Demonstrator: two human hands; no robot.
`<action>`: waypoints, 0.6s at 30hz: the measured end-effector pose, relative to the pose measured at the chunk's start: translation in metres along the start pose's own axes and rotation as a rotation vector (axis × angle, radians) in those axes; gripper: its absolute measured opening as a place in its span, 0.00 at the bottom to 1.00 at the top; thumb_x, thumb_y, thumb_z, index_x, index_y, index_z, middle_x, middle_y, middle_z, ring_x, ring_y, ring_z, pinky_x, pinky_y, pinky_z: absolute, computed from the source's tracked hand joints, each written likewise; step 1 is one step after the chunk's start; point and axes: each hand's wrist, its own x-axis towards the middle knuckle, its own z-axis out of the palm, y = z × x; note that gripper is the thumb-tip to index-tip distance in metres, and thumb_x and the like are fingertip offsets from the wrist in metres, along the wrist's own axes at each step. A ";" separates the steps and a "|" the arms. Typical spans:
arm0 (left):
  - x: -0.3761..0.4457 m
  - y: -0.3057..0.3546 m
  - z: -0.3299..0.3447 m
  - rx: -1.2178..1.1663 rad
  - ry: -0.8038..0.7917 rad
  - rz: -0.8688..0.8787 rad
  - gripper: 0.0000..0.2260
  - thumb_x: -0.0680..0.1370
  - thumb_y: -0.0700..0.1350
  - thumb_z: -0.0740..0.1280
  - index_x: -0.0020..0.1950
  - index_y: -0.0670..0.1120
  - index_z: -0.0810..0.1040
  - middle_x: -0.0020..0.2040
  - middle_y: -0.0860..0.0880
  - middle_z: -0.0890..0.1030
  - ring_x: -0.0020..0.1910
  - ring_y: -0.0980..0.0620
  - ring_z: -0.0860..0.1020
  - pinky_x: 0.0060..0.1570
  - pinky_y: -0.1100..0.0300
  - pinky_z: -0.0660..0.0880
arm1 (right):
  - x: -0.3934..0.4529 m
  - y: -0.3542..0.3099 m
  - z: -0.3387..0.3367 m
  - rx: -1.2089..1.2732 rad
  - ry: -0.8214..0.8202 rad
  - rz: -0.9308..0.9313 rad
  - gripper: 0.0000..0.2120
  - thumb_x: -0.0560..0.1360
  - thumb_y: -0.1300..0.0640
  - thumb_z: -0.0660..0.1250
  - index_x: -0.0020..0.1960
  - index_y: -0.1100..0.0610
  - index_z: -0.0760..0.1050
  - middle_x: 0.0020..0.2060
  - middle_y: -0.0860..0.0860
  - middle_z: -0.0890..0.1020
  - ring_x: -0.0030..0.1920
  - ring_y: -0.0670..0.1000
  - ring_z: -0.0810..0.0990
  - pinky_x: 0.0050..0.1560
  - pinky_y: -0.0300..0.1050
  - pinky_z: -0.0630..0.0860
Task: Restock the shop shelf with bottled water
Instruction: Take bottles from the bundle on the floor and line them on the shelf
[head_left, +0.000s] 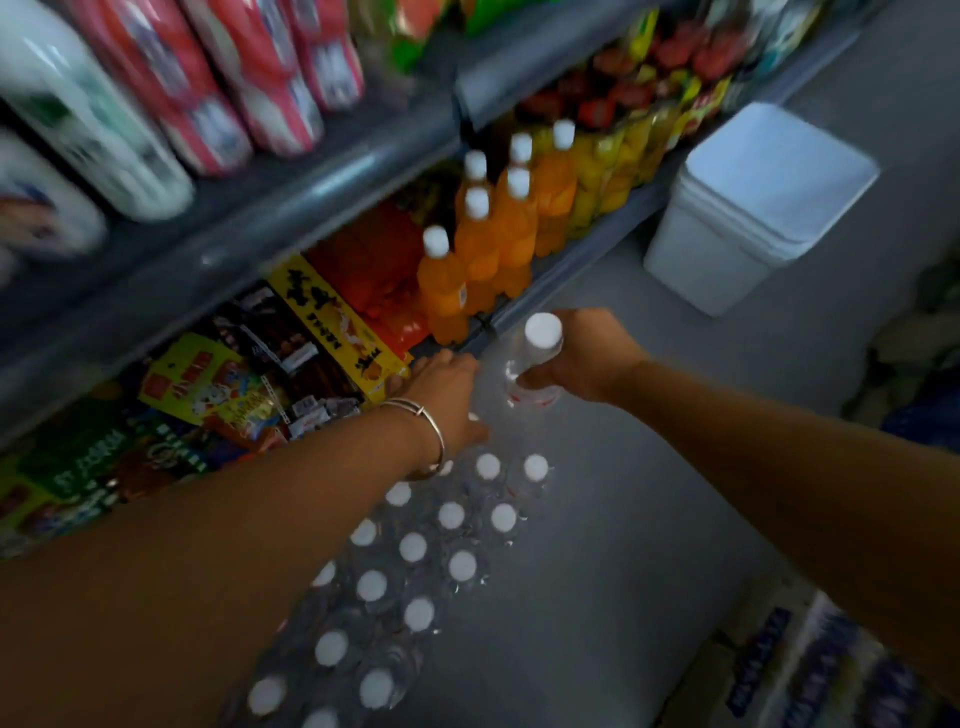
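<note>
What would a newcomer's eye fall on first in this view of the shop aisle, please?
Probably the right hand gripping a clear water bottle by its neck in the middle of the frame, just in front of the bottom shelf. Below it, a pack of water bottles with white caps stands on the grey floor. Behind, bright orange drink bottles stand on the shelf, with a white bin to their right.

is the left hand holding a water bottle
No, the left hand holds nothing; the right hand grips the water bottle.

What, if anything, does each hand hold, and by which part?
The right hand grips a water bottle around its upper body, below the cap. The left hand holds nothing visible.
</note>
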 end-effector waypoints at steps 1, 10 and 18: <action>-0.013 0.004 -0.025 -0.024 -0.005 -0.002 0.28 0.71 0.52 0.71 0.66 0.45 0.66 0.64 0.44 0.68 0.65 0.43 0.67 0.64 0.48 0.67 | -0.010 -0.020 -0.021 -0.009 -0.012 -0.034 0.25 0.66 0.52 0.77 0.59 0.59 0.76 0.56 0.54 0.80 0.56 0.53 0.78 0.49 0.41 0.71; -0.181 0.044 -0.279 -0.091 -0.036 0.023 0.21 0.71 0.47 0.73 0.60 0.41 0.75 0.57 0.47 0.79 0.56 0.49 0.77 0.53 0.59 0.72 | -0.117 -0.242 -0.232 -0.181 -0.132 -0.382 0.21 0.67 0.48 0.75 0.51 0.63 0.79 0.47 0.57 0.82 0.45 0.53 0.78 0.40 0.43 0.70; -0.368 0.052 -0.475 -0.135 0.123 -0.065 0.25 0.69 0.46 0.75 0.61 0.38 0.74 0.55 0.46 0.79 0.51 0.51 0.76 0.51 0.60 0.74 | -0.228 -0.434 -0.390 0.012 -0.019 -0.704 0.15 0.66 0.53 0.76 0.48 0.62 0.81 0.49 0.60 0.83 0.49 0.56 0.81 0.47 0.49 0.75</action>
